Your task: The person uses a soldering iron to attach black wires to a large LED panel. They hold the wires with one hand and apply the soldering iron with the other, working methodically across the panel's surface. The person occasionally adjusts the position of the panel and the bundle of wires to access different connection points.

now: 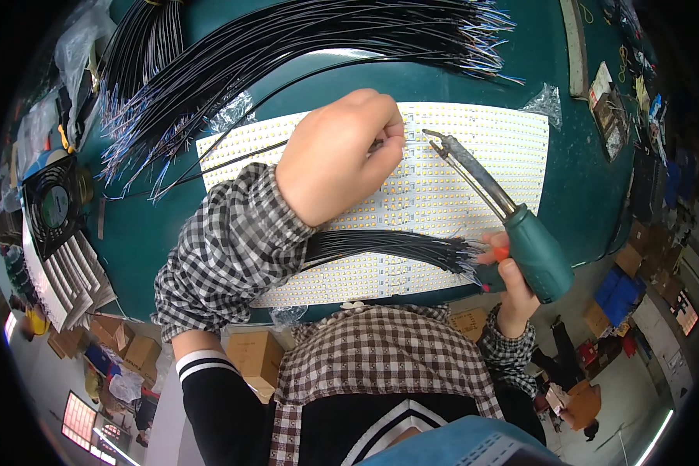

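Note:
A white LED panel (512,163), covered with rows of small yellow LEDs, lies on the green table in front of me. My left hand (342,147) is over its upper middle, fingers pinched around the end of a black cable (245,160); the fingers hide the wire ends. In my right hand (518,299) is a soldering iron (537,252) with a green handle and an orange-red button. Its tip points up and left, just right of my left fingertips; whether it touches the panel I cannot tell. A small bundle of black cables (388,244) lies across the panel's lower part.
Large bundles of black cables (326,39) with stripped coloured ends lie along the far side. At the left are a black fan (54,203) and stacked white sheets (66,272). A metal bar (575,50) and a small worn box (610,113) are far right. Another person (581,404) stands behind, lower right.

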Demonstrator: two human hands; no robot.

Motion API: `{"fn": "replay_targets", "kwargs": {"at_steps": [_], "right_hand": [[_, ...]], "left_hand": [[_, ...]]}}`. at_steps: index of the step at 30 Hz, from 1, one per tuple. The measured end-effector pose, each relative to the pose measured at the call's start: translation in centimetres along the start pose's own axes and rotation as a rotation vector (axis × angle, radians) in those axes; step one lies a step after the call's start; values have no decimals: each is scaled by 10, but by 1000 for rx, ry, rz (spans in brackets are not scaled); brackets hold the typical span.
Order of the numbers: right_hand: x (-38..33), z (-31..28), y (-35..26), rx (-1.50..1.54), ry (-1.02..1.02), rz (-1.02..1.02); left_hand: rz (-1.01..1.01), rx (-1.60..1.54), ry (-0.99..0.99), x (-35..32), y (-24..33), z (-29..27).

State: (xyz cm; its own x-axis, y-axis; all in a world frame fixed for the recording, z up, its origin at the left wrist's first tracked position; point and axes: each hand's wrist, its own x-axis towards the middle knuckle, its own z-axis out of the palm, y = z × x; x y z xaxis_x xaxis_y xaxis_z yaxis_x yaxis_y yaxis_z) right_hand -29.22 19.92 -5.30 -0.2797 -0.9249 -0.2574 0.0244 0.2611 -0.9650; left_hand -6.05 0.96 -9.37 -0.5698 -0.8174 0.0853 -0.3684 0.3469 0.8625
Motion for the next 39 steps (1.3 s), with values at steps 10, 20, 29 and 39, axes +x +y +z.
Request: {"fn": "replay_targets", "kwargs": {"at_steps": [10,20,29,39], "right_hand": [[-2,-2,1,-60,-28,16],[-3,-5,5,-180,-54,36],[-3,-4,7,-150,-37,48],[-3,-5,6,-279,-69,32]], "left_hand": [[-29,106,-37,2,-2,0],[-4,109,-16,0,-3,3],[17,128,6,0,-3,4],[15,132,12,0,-3,5]]}}
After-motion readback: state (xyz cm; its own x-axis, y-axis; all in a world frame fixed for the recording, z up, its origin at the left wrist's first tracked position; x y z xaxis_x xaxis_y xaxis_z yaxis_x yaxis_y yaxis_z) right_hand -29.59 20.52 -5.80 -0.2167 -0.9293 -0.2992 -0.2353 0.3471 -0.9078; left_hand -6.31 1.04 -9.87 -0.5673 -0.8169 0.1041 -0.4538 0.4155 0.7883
